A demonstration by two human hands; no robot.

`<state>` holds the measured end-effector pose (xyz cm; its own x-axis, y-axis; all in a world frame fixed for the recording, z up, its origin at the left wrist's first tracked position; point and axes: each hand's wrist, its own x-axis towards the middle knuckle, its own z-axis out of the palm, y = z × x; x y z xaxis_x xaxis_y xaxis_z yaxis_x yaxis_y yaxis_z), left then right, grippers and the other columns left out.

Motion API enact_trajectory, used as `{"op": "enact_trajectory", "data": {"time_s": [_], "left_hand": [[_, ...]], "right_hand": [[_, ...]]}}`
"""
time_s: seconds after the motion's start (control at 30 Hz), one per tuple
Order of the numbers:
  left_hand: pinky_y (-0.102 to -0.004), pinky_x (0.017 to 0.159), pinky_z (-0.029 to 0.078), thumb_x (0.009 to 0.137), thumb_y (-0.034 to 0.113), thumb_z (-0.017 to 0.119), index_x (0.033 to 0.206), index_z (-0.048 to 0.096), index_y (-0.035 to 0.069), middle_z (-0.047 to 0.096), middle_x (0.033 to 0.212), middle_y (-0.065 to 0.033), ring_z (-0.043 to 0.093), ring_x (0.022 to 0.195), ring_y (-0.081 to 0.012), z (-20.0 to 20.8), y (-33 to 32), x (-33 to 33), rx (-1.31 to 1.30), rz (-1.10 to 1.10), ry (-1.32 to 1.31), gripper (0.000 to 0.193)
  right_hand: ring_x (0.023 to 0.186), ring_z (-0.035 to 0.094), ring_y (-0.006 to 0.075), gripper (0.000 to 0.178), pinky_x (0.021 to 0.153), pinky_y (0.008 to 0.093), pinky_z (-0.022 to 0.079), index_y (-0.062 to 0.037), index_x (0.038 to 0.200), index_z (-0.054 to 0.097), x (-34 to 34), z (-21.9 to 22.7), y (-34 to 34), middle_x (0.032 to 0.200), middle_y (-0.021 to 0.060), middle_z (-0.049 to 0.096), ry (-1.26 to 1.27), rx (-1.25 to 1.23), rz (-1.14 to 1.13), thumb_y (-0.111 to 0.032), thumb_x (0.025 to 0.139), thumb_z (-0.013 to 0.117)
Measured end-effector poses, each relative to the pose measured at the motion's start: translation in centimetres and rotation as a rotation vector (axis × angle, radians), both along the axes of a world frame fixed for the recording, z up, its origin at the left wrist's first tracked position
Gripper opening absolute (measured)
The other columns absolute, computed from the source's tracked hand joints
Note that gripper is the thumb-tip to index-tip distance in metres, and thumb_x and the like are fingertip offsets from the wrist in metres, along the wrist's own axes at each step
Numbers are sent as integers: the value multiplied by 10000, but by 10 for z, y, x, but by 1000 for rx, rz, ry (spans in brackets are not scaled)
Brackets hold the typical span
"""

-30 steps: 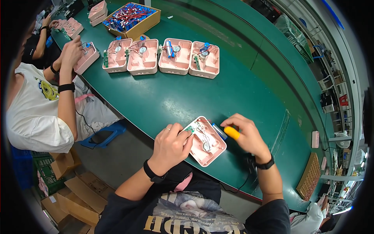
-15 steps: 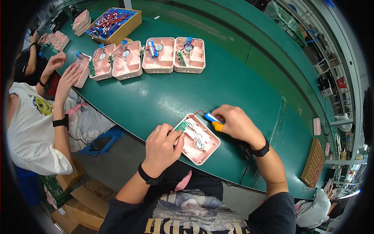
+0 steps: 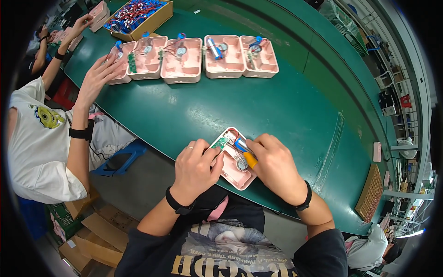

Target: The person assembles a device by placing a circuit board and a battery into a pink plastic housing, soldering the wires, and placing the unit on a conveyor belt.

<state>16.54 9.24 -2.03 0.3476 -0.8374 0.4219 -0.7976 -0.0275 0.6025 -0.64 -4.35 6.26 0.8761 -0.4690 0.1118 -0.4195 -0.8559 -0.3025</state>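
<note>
In front of me a pink plastic housing lies on the bench, open side up. My left hand grips its left edge, fingers beside the green circuit board in the corner. Between the fingers of my right hand is a blue battery, tilted over the inside of the housing. A yellow cover sits on one of that hand's fingers. Red wires run from the battery toward the board. Partly hidden by my right hand is a round speaker.
A row of pink housings with batteries and boards stands farther back on the green bench. Behind it is a cardboard box full of blue batteries. At left, a co-worker's hand touches the row's end. A brown divided tray lies at right.
My right hand has brought the battery leftward, from outside the housing to over its interior. The back row has shifted right, with the co-worker's housing now against its left end.
</note>
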Motion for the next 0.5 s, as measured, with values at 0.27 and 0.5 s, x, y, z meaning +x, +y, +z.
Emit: {"op": "enact_trajectory", "data": {"time_s": [0.27, 0.5], "left_hand": [[-394, 661, 530, 887, 151, 817, 910, 769, 69, 592, 862, -59, 641, 767, -254, -10, 10, 27, -8, 5, 18, 98], [-395, 665, 533, 881, 146, 819, 904, 768, 68, 592, 861, -60, 643, 769, -255, -7, 10, 29, -5, 5, 10, 96]], "right_hand": [[836, 657, 281, 264, 778, 409, 586, 28, 1062, 722, 26, -12, 19, 922, 121, 612, 171, -158, 103, -56, 812, 712], [852, 666, 304, 356, 755, 421, 584, 20, 1110, 733, 39, -20, 14, 925, 125, 620, 48, -101, 69, 14, 755, 752]]}}
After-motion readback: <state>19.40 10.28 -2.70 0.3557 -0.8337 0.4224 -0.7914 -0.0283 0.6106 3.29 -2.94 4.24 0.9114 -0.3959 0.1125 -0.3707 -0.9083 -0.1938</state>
